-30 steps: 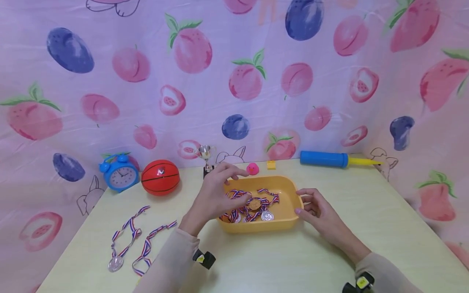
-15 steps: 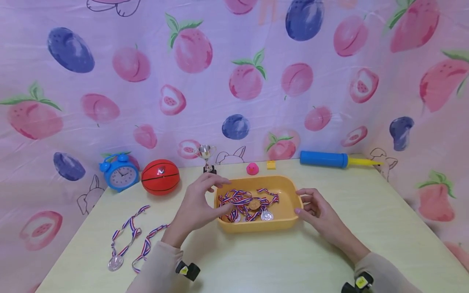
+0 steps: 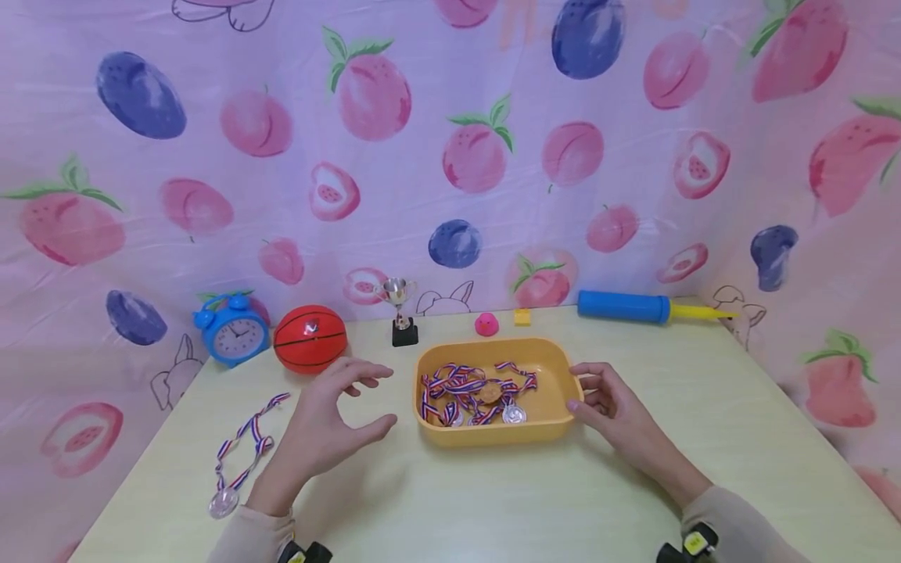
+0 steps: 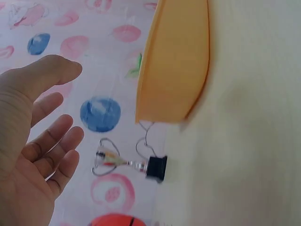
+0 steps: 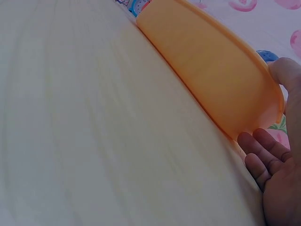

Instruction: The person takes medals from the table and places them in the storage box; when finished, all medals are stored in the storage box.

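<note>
A yellow plastic basin [image 3: 493, 436] sits mid-table in the head view, holding several medals [image 3: 514, 413] with striped red, white and blue ribbons tangled together. My right hand [image 3: 615, 407] holds its right end, thumb and fingertips at the rim; the right wrist view shows the same hand [image 5: 277, 165] with some fingers below the rim. Left of the basin, my left hand [image 3: 327, 430] hovers with thumb and fingers spread, nothing between them. Further left lies a silver medal [image 3: 224, 503] on a knotted striped ribbon. My left hand and forearm hide the second ribbon.
Along the back stand a blue alarm clock [image 3: 235, 332], an orange-red toy basketball [image 3: 310, 339], a small trophy cup [image 3: 401, 313], a pink duck toy [image 3: 486, 324] and a yellow block [image 3: 522, 317]. A blue and yellow hand pump [image 3: 626, 307] lies at back right.
My left hand has moved left, away from above the basin, toward the loose medal. It uncovers the trophy cup and the basin's left end. My right hand stays at the basin's rim.
</note>
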The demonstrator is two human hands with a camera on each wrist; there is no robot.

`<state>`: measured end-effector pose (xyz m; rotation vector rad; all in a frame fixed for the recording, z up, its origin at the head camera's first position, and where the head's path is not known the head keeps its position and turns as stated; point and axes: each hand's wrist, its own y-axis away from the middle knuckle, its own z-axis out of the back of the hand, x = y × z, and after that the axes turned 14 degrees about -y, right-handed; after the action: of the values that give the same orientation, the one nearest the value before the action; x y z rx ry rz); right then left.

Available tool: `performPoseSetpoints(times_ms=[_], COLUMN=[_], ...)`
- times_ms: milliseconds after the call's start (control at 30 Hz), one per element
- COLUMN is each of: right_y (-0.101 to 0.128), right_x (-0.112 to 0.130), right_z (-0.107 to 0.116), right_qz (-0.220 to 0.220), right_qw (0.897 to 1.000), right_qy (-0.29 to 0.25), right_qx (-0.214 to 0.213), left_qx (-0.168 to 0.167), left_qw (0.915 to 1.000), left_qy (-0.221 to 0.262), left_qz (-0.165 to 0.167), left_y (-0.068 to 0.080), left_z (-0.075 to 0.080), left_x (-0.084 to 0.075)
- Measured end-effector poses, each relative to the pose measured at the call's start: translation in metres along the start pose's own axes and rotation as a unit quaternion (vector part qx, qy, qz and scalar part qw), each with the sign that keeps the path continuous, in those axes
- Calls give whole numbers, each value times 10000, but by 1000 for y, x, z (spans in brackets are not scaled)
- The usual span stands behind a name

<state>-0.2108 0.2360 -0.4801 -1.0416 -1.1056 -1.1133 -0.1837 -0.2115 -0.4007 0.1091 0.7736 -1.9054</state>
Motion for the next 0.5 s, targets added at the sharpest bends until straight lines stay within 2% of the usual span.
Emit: performPoseSetpoints(times_ms=[267, 500], right_y=[0, -1], right_x=[0, -1], right_z=[2, 0], right_qz=[60, 47], right_qw=[10000, 10000], right_qy=[-4, -61], right_qx=[-6, 8], left_qx=[17, 41], left_qw=[9981, 9980], left_qy=[-358, -487], left_qz=[509, 411], left_y=[36, 73], left_z=[20, 37], left_x=[21, 39])
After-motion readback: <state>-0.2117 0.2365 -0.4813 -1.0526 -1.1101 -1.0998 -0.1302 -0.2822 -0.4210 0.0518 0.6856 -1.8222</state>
